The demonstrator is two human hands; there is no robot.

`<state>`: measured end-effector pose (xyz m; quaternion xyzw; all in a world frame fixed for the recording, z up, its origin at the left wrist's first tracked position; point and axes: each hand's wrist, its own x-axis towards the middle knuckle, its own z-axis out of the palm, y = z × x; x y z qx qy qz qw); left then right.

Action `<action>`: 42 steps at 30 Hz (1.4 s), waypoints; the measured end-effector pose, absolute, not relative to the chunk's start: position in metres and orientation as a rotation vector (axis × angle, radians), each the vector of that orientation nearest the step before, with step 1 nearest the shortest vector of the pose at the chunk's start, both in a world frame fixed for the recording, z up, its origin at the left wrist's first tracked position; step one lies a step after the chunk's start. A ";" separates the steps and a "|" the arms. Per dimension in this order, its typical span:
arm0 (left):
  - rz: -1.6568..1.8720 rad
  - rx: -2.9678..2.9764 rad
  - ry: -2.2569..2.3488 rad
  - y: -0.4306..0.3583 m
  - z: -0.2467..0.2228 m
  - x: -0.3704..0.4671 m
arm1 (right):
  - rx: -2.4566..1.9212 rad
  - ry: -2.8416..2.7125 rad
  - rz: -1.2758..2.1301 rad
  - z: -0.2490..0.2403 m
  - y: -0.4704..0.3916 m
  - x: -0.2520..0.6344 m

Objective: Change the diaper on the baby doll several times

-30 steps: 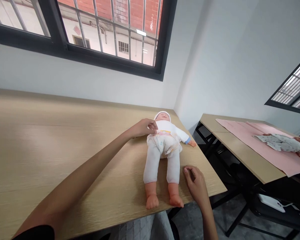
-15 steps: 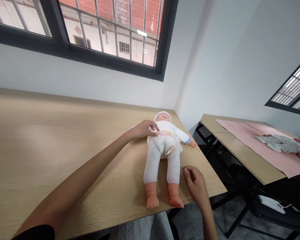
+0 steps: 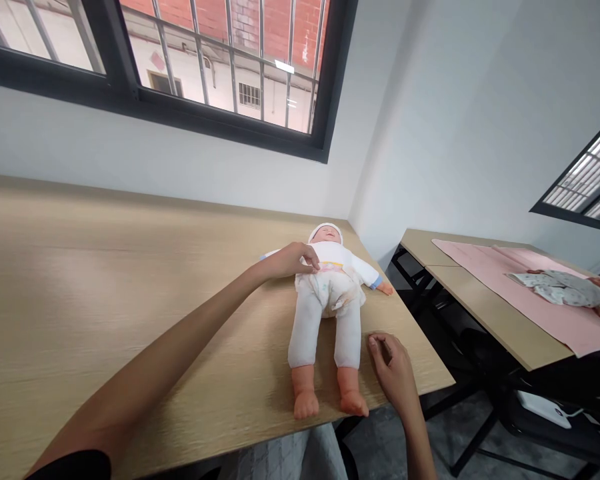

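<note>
A baby doll point(image 3: 311, 327) lies on its back on the wooden table, its head away from me and its feet near the front edge. It wears a white cap, a white long-sleeved top with blue cuffs, and a diaper point(image 3: 337, 290) with a yellow and pink waistband. My left hand point(image 3: 300, 259) is at the left side of the waistband, thumb and fingers closed on the diaper's edge. Beside the doll's lower leg, my right hand point(image 3: 393, 363) rests on the table, its fingers loosely curled in with nothing seen in them.
The wooden table point(image 3: 105, 280) meets the wall below a barred window point(image 3: 230, 113). To the right, across a gap, a second table point(image 3: 510, 333) bears a pink cloth point(image 3: 485, 267) and another doll point(image 3: 555, 288). A white device point(image 3: 545, 408) lies on a black chair.
My left hand's fingers have shifted very slightly at the diaper's waistband and look closer together. The doll and my right hand stay practically where they were.
</note>
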<state>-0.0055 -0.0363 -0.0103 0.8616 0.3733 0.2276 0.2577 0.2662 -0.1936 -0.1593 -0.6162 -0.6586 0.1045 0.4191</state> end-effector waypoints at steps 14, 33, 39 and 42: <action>0.658 2.407 1.039 -0.035 -0.014 -0.004 | -1.537 -1.643 0.274 -0.162 -0.193 0.267; 0.566 2.499 1.042 -0.037 -0.015 -0.003 | -1.159 -2.034 0.533 -0.046 -0.053 0.247; 0.530 2.536 1.046 -0.031 -0.021 -0.003 | -1.035 -2.038 0.445 -0.063 -0.056 0.245; 0.522 2.533 1.052 -0.031 -0.024 -0.003 | -0.994 -2.025 0.361 -0.072 -0.056 0.242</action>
